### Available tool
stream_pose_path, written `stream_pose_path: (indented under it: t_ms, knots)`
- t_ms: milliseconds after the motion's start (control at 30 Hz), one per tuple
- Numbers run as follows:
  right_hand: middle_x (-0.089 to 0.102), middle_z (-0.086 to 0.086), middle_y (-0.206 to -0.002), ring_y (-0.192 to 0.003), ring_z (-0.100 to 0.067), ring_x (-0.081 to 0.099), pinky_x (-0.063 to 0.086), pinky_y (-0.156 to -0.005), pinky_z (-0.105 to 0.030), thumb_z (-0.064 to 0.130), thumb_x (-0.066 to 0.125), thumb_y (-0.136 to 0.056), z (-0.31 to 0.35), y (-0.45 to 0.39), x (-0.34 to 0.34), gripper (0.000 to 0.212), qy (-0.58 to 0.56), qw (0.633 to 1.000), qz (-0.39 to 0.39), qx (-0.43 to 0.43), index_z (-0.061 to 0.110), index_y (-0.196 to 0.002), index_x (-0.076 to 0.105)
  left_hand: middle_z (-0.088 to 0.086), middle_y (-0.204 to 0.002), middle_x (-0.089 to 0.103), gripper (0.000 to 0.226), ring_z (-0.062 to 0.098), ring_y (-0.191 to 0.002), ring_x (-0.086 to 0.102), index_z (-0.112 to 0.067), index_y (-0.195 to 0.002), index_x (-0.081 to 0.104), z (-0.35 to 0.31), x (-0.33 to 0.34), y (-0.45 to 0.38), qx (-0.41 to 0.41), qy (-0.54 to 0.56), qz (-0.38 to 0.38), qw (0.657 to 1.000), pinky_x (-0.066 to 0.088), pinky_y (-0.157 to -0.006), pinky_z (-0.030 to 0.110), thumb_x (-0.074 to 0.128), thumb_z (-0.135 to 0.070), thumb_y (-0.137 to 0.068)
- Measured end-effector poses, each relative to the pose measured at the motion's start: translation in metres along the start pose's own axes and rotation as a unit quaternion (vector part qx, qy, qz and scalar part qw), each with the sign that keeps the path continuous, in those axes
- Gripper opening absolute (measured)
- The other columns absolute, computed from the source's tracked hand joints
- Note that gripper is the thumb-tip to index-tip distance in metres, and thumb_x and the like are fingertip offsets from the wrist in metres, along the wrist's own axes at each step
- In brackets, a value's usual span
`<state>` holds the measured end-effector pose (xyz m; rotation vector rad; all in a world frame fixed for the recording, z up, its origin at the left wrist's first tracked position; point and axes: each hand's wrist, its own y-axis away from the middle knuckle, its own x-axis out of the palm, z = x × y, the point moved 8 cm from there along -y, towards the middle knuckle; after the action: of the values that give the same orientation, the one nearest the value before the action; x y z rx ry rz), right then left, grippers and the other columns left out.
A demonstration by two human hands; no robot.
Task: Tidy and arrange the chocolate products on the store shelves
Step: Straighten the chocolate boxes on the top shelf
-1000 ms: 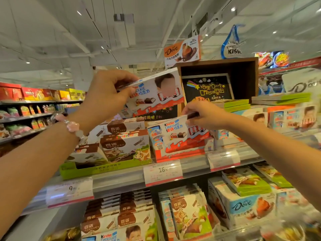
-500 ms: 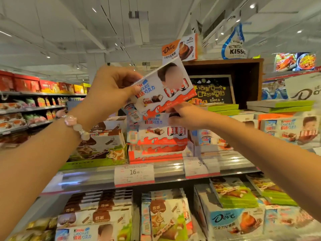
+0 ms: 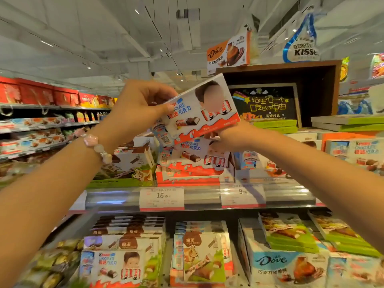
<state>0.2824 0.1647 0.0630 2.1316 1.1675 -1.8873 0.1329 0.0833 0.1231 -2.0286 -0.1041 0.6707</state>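
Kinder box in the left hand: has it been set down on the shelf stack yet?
No. The left hand grips the Kinder box tilted in the air above the Kinder stack on the shelf.

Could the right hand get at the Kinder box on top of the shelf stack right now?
Probably yes. The right hand is already at the stacked Kinder box, though the raised Kinder box in the left hand hangs just above and hides its fingers.

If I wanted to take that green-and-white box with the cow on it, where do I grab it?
Probably pinch the cow box by its top edge, coming from above and in front. It stands upright in the green tray, boxed in by the red-and-white chocolate box beside it, so only the top looks free.
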Motion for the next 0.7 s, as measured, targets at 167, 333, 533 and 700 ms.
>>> stream_pose_path:
  t_ms: [167,333,533,700]
  knots:
    - [0.061,0.002,-0.112,-0.106,-0.018,0.057,0.044,-0.083,-0.012,0.022,0.065,-0.087,-0.012,0.009,-0.018,0.036,-0.159,0.987,0.005,-0.004,0.014,-0.122,0.058,-0.013,-0.080,0.072,0.022,0.003,-0.079,0.069,-0.024,-0.086,0.070,0.010,0.008,-0.005,-0.034,0.011,0.070,0.997,0.053,-0.062,0.014,0.066,-0.002,-0.082]
    - [0.070,-0.004,-0.103,-0.097,-0.017,0.066,0.056,-0.082,-0.025,0.023,0.045,-0.099,-0.044,0.017,-0.052,0.024,-0.485,0.871,-0.069,0.044,0.017,-0.113,0.064,-0.009,-0.082,0.071,0.018,0.005,-0.079,0.069,-0.022,-0.088,0.071,0.025,0.017,-0.015,-0.070,-0.029,0.097,0.992,0.055,-0.063,0.017,0.068,-0.005,-0.082]
    - [0.066,0.006,-0.108,-0.094,-0.008,0.066,0.054,-0.080,-0.018,0.032,0.065,-0.085,-0.021,0.021,-0.058,0.042,-0.391,0.919,-0.042,-0.003,0.026,-0.126,0.056,-0.013,-0.080,0.064,0.018,-0.017,-0.068,0.059,-0.015,-0.097,0.072,0.039,0.036,-0.019,-0.060,-0.117,0.131,0.983,0.044,-0.050,0.004,0.068,-0.006,-0.082]
    - [0.064,-0.005,-0.095,-0.087,-0.017,0.061,0.053,-0.078,-0.033,0.005,0.064,-0.085,-0.008,0.021,-0.059,0.026,-0.175,0.980,-0.090,-0.032,0.016,-0.108,0.066,-0.013,-0.086,0.065,0.019,-0.004,-0.078,0.062,-0.018,-0.100,0.071,0.040,0.044,-0.016,-0.018,-0.162,0.162,0.973,0.048,-0.057,0.007,0.069,-0.012,-0.082]
